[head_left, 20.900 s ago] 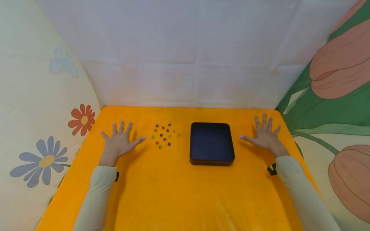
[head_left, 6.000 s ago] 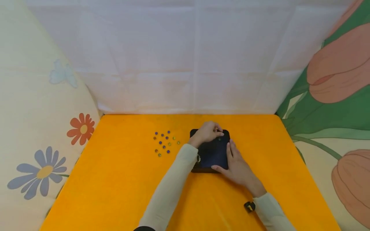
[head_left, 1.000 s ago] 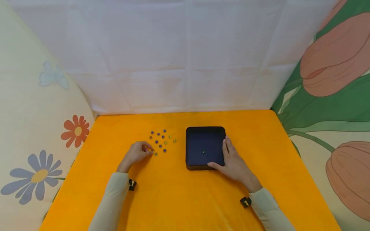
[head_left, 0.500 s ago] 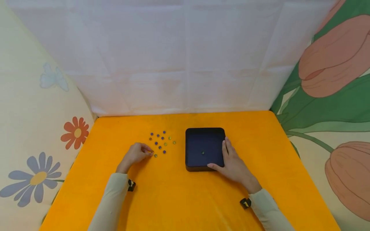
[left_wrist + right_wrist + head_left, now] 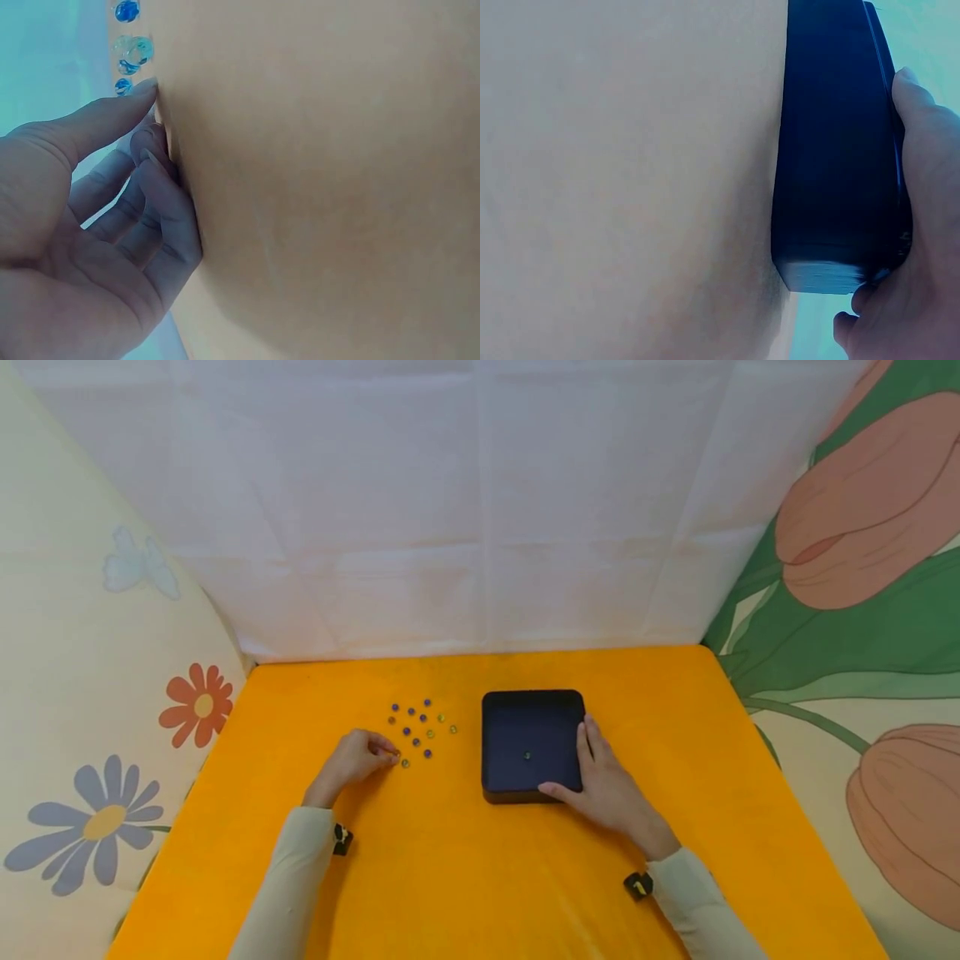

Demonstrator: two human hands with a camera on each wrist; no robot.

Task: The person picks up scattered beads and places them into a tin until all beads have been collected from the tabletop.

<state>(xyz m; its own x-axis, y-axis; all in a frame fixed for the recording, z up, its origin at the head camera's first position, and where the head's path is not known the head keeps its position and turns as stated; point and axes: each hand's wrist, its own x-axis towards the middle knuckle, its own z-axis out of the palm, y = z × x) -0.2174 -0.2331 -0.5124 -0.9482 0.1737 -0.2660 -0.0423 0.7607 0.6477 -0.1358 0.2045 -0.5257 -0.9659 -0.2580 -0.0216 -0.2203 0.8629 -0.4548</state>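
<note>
In the head view, my left hand (image 5: 351,760) is low over the table at the near left of a group of glass marbles (image 5: 416,742). Its thumb and forefinger pinch an amber marble, mostly hidden by the fingertips. A greenish marble (image 5: 406,763) lies just beside them. The left wrist view has the hand (image 5: 112,202) with thumb and fingertips close together at the table, and a blue marble (image 5: 127,10) beyond. My right hand (image 5: 611,789) grips the near right corner of a square black tray (image 5: 513,796), thumb on the front rim, fingers along the right side. One marble (image 5: 527,756) lies inside.
Blue, yellow-green and amber marbles lie scattered left of the tray on the orange tablecloth (image 5: 450,877). A white sheet (image 5: 375,527) hangs behind the table. Flower-printed cloths (image 5: 847,693) hang at both sides.
Compared with the oldest frame, one marble is now in the tray and the right hand holds its corner. Over the last second both hands stay nearly still, the left at the amber marble.
</note>
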